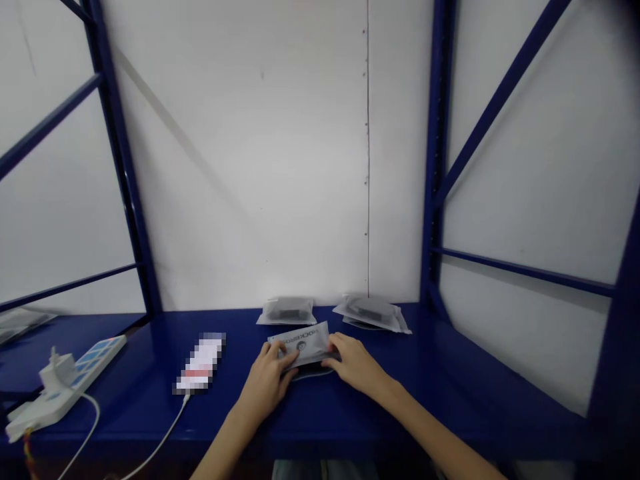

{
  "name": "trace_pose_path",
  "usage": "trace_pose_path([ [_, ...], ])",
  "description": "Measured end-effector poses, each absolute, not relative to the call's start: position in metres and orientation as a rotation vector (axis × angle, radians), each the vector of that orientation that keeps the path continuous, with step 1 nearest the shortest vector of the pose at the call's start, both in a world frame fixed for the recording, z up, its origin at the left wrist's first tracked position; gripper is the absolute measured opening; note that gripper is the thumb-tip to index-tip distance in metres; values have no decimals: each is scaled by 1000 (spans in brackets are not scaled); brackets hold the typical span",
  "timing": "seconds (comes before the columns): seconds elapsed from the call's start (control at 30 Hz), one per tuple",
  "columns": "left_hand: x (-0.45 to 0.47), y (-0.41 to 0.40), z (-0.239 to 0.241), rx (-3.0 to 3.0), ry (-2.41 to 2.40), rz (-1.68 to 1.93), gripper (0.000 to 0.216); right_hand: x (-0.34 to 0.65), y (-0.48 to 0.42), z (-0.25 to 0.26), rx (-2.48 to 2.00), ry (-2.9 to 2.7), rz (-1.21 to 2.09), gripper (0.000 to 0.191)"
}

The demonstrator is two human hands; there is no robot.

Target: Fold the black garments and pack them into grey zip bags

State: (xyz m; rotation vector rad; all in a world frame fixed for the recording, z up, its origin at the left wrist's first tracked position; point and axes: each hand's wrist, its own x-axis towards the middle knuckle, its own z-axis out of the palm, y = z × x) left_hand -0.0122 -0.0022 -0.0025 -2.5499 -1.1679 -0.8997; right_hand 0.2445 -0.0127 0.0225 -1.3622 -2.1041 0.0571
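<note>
I see both hands down on the dark blue metal bench, approx centre, w/ a flat silvery plastic pouch w/ dark printed lettering between them. Left hand has its grip on the pouch's near-left edge, thumb on top, fingers curled under. Right hand grips the right end, fingertips on the top face. So both grips are closed around the pouch. It sits on or just over a second dark flat pouch whose edge shows beneath; can't tell if the top one is lifted or resting.

Behind, near the white back wall: a grey translucent bag w/ dark contents on the left, and a small pile of similar grey bags on the right, just apart from each other.

Left of the hands: a phone w/ blurred screen, white cable plugged into its near end. Further left, a white power strip w/ blue switches w/ a white charger plug in it. Blue rack uprights frame the bay.
</note>
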Motion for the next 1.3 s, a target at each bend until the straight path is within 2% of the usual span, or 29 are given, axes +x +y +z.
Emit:
trace_pose_path([
  [0.27,1,2,3,-2527,-1205,-888,44,232,-2,16,-1494,-2120,-306,12],
  [0.47,-21,-11,0,-2655,-1189,-857,52,245,-15,10,-1368,-2245,-515,25],
  [0.57,-28,-16,-1,-2691,-1172,-854,51,247,-27,14,-1086,-2313,-476,33],
  [0.63,-28,-17,-2,-2681,-1177,-825,48,246,-31,15,-986,-2386,-337,41],
  [0.73,-28,-17,0,-2683,-1176,-794,47,247,-32,14,-1016,-2431,-58,42],
  [0.83,-37,-18,6,-2775,-1097,-845,54,251,-28,12,-1051,-2398,70,42],
  [0.93,-49,-22,16,-2901,-1049,-942,53,254,-22,11,-1040,-2351,42,41],
  [1.1,-53,-20,17,-2973,-1007,-1023,22,249,-18,14,-969,-2361,-167,37],
  [1.3,-41,-8,3,-2782,-887,-1085,24,225,-24,27,-824,-2433,-347,37],
])
